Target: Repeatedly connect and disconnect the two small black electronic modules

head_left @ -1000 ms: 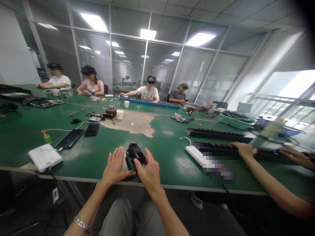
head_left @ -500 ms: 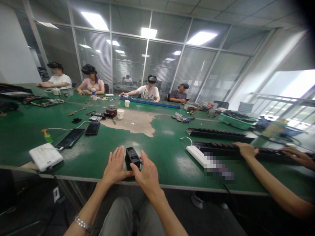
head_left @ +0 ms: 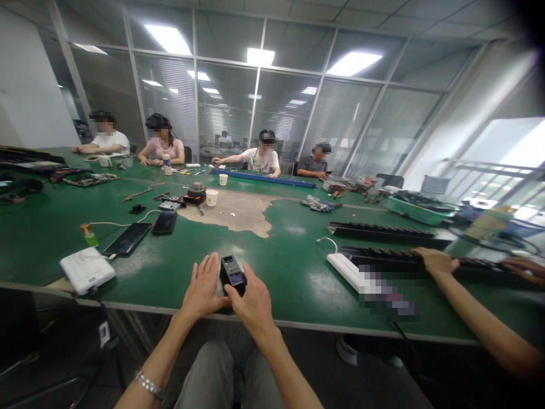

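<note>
A small black box-shaped device (head_left: 232, 272) stands on the green table (head_left: 281, 267) near its front edge, between my two hands. My left hand (head_left: 204, 287) lies beside it on the left with fingers stretched out flat, its thumb reaching under the device's near end. My right hand (head_left: 253, 301) is on the right, thumb and fingers curled against the device's side and near end.
A white box (head_left: 87, 270) sits at the left edge, with a dark tablet (head_left: 126, 238) and phone (head_left: 164, 222) behind it. A neighbour's hand (head_left: 434, 260) rests on long black strips at right, beside a white power strip (head_left: 347, 270). Several people sit at the far side.
The device, tilted up with a green board showing under it a second ago, now stands down on the table between my hands. My right hand has drawn in closer to it.
</note>
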The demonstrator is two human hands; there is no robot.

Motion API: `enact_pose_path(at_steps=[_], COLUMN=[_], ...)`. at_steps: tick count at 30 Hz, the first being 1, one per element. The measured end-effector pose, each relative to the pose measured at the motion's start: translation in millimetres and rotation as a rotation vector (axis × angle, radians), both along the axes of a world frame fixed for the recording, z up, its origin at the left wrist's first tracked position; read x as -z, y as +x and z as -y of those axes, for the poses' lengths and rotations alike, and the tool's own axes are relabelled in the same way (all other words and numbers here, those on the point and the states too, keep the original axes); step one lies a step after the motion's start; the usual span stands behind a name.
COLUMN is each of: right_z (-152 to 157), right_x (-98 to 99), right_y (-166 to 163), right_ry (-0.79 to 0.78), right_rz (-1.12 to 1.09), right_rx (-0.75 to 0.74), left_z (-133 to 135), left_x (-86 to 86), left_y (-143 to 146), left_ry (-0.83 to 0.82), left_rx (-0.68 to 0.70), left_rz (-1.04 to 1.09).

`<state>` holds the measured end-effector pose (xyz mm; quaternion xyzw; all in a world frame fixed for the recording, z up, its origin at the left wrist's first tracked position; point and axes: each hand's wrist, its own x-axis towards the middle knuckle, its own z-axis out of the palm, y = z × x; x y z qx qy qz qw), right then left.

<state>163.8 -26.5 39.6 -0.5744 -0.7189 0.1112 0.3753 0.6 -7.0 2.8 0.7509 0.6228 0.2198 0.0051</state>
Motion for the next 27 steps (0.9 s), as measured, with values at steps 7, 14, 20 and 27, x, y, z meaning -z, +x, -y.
enact_pose_path(at_steps=[7, 14, 20, 27], right_z=[-4.0, -24.6, -30.6, -33.6], right_x=[-22.5, -27.9, -4.9, 6.0], right_y=[-0.8, 32.7, 47.0, 46.3], right_ry=[0.047, 0.089, 0.012, -0.015], right_rz=[-0.122, -0.19, -0.116, -0.073], right_rx=[0.032, 0.142, 0.197, 0.194], left_z=[0.8, -0.6, 0.0, -1.1], left_x=[-1.5, -2.7, -5.0, -4.0], left_y=[-0.4, 0.9, 1.4, 0.6], left_ry=[-0.02, -0.057, -0.046, -0.05], left_rx=[0.002, -0.015, -0.01, -0.004], left_rz=[0.015, 0.024, 0.03, 0.023])
